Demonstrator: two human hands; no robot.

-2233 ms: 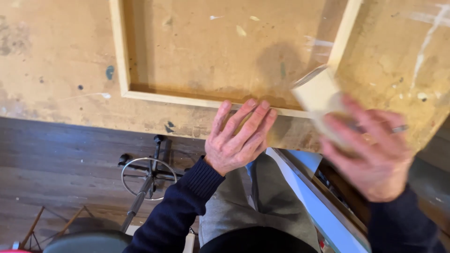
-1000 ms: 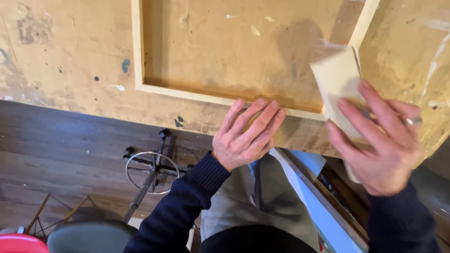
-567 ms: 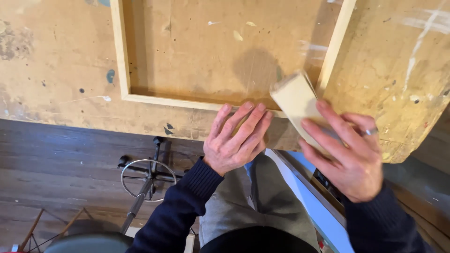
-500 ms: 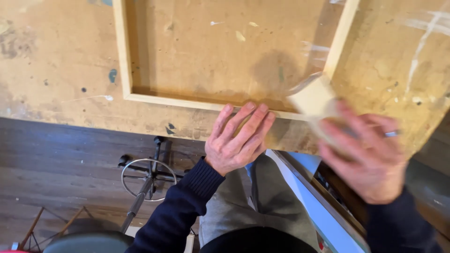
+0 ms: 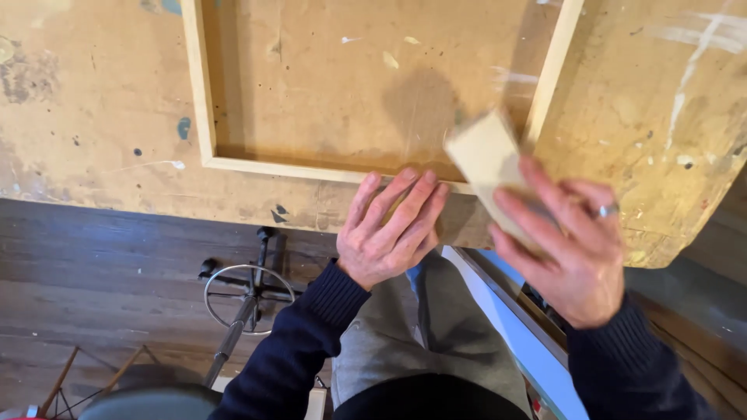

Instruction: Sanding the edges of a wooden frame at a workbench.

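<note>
1. I see my left hand lying flat, fingers spread and together pressing down on the near rail of the wooden frame; it grips nothing, it only pins the frame against the paint-spattered table.
2. My right hand is closed round a pale sanding block, fingers over the top, thumb side hidden. A ring shows on one finger.
3. The block sits tilted at the near right corner of the frame, just beside where the near rail meets the right rail. The block is blurred, so I cannot tell whether it touches the wood.
4. My reading: this is the sanding step, working that corner joint.
5. The next stroke calls for the block face flat along the rail, light pressure, and my left hand firm so the frame does not slide.
6. Below the table edge I see my grey trousers, a dark floor and a stool base at near left.
</note>
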